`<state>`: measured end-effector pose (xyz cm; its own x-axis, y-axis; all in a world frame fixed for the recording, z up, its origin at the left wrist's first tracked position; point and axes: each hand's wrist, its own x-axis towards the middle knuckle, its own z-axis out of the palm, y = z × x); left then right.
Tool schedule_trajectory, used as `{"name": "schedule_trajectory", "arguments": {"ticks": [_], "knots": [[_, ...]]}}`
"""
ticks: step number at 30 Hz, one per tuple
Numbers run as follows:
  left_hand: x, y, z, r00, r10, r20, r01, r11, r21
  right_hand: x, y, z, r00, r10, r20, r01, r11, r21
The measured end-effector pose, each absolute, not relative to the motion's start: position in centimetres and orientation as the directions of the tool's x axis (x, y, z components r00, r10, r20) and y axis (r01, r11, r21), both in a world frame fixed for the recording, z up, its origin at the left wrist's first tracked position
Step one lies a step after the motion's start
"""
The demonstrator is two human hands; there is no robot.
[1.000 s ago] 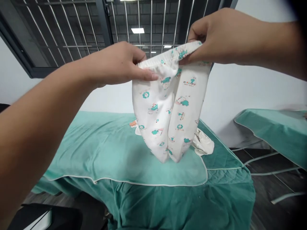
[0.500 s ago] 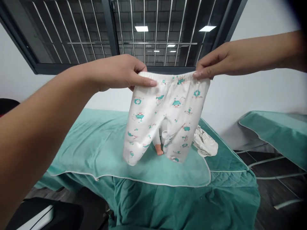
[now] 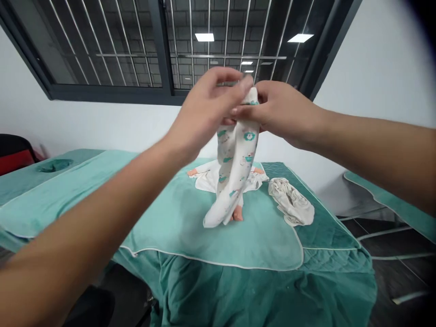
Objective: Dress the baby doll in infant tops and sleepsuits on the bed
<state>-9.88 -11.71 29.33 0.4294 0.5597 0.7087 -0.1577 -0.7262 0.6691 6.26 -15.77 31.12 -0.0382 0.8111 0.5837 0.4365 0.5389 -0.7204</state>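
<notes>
A pair of white baby pants with a green and pink print hangs in the air, gathered lengthwise at the waistband. My right hand pinches the bunched waistband between thumb and fingers. Close against it, my left hand has its thumb and fingers closed at the top of the cloth, slightly blurred. Behind and below the pants, a doll in a white top lies on the green sheet, arms spread. Its small feet show under the pants; its head is hidden.
Crumpled white cloth lies right of the doll on the green-covered bed. A barred window is in the wall behind. Another green-covered surface stands at the right, and a black and red chair at the far left.
My hands have come together, folding the spread pants into a narrow bunch. My right hand has moved left, my left hand right. The doll is now more exposed.
</notes>
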Motion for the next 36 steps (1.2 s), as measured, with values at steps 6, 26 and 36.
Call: {"name": "schedule_trajectory", "arguments": {"ticks": [6,26,36], "knots": [[-8.4,-8.9,18.3,0.429,0.731,0.53,-0.007,-0.584,0.811,7.4,-11.5,27.1,0.133,0.813,0.567,0.331,0.503,-0.799],[-6.9,7.9,0.8,0.238,0.971,0.007,0.233,-0.065,0.97,15.8,5.4,8.5,-0.021,0.989,0.144,0.724,0.114,-0.68],[-5.0,12.8,0.2,0.611,0.722,-0.324,0.287,0.179,0.941,23.3,16.9,1.7,0.268,0.963,-0.014,0.711,-0.207,-0.672]]}}
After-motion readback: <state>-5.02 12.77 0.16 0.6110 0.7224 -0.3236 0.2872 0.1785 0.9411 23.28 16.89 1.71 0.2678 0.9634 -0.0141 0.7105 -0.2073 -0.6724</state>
